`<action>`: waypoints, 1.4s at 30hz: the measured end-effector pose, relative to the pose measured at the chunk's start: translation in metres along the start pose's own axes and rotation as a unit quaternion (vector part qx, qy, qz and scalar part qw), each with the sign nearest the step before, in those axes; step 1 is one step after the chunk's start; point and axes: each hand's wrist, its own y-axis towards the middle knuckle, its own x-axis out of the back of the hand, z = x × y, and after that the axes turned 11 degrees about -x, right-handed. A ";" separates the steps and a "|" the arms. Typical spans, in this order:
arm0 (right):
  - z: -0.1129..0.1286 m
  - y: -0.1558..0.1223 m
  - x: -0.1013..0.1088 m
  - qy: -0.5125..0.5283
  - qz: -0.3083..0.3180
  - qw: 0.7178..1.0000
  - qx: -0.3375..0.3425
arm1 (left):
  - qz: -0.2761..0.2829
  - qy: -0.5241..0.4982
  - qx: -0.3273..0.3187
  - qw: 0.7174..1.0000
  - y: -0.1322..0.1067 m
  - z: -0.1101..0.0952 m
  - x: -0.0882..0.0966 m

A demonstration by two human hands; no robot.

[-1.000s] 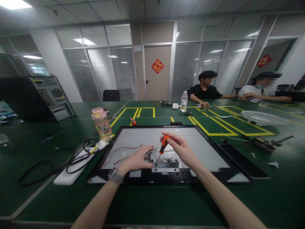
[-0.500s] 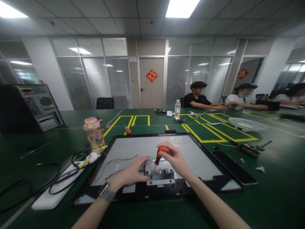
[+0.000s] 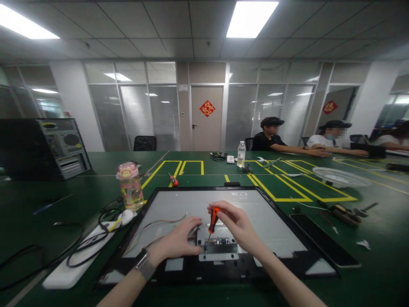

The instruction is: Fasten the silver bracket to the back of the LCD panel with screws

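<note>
My right hand is closed around the orange-and-black handle of a screwdriver. The screwdriver leans slightly, its thin shaft reaching down to the left part of a silver metal bracket. At the bracket's left end lies my left hand, fingers stretched out and thumb apart, the thumb against the metal. Beneath both hands is a large flat display panel with a grey back and black frame, lying on the table. Thin wires run over its left side. The screw under the tip is too small to make out.
Left of the panel are a white power strip with black cables and a pink-lidded bottle. A dark phone-like slab lies on the right. Another red-handled screwdriver is behind the panel. Co-workers sit at the far right.
The camera view has tilted up a little, so everything sits lower in the picture. The screwdriver stays at the bracket in my right hand, its handle slightly more upright; my left hand stays beside the bracket.
</note>
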 end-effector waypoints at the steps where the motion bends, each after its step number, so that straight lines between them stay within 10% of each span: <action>1: 0.000 -0.001 0.000 -0.003 0.000 1.000 -0.003 | -0.004 0.001 0.002 1.000 -0.001 0.001 -0.001; 42: -0.021 -0.004 0.003 -0.179 -0.080 0.974 0.112 | -0.009 0.037 -0.011 0.999 -0.003 -0.004 -0.003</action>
